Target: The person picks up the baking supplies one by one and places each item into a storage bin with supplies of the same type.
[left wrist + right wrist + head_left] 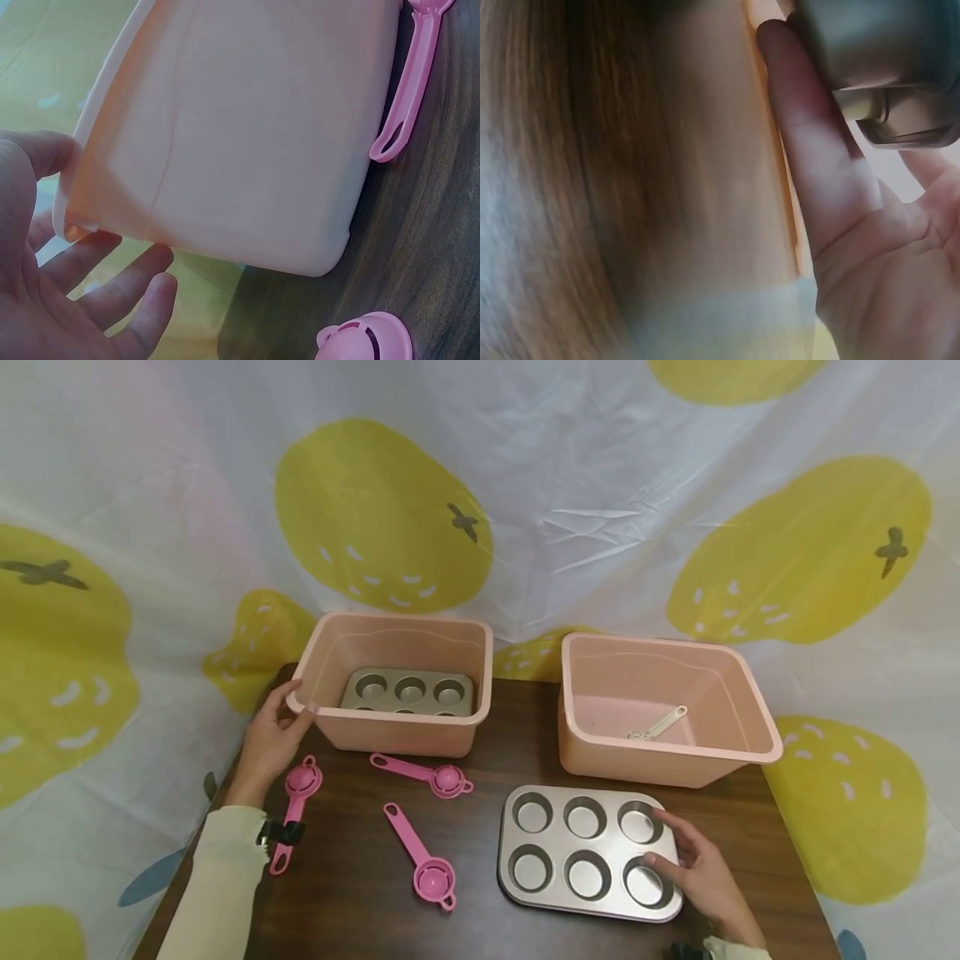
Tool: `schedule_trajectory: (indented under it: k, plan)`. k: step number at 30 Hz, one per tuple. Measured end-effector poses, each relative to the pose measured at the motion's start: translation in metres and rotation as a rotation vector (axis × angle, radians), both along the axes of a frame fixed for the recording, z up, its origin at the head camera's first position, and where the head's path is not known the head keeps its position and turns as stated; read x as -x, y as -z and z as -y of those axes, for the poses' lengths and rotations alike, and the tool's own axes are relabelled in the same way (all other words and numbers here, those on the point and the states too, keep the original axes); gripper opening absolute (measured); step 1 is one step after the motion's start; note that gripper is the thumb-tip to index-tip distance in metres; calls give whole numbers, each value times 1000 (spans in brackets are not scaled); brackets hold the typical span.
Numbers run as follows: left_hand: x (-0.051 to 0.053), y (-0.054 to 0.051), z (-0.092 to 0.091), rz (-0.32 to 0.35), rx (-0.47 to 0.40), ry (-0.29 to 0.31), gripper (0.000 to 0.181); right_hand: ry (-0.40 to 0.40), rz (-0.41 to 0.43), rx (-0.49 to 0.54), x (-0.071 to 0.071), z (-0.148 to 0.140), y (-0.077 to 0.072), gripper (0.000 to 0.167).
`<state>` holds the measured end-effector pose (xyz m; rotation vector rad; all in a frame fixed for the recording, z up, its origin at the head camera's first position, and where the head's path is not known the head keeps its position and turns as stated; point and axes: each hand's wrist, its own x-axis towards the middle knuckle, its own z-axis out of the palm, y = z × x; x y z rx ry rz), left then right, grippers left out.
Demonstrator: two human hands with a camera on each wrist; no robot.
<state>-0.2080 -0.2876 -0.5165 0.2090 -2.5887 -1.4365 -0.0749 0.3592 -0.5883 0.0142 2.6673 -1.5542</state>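
Note:
My left hand (273, 739) grips the front left corner of the left peach plastic bin (397, 737). In the left wrist view the thumb lies on the bin's rim (105, 97), with fingers curled beneath it. A six-cup metal muffin tin (558, 843) is held at its right edge by my right hand (708, 870). The right wrist view shows fingers against the undersides of the tin's cups (885, 45); the background there is blurred. Another muffin tin (391, 695) lies in the left bin, its front part hidden by the bin wall.
Three pink egg separators lie on the dark wooden table: one by my left forearm (302, 779), one before the left bin (447, 782), one nearer the front (434, 882). The right peach bin (652, 763) holds a cream-coloured utensil (666, 724). A fruit-print curtain (570, 527) hangs behind.

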Motion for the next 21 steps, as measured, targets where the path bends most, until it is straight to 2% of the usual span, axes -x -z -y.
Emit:
schedule_trajectory:
  k: [6, 16, 21]
  plan:
    - [-1, -1, 0, 7, -9, -6, 69, 8, -27, 101, -1, 4, 0, 77]
    - [1, -2, -2, 12, -18, -1, 68, 22, -38, 181, -3, 7, 4, 76]
    - [-1, -3, -2, 25, -29, -10, 68, 20, -81, 254, -4, 13, 2, 74]
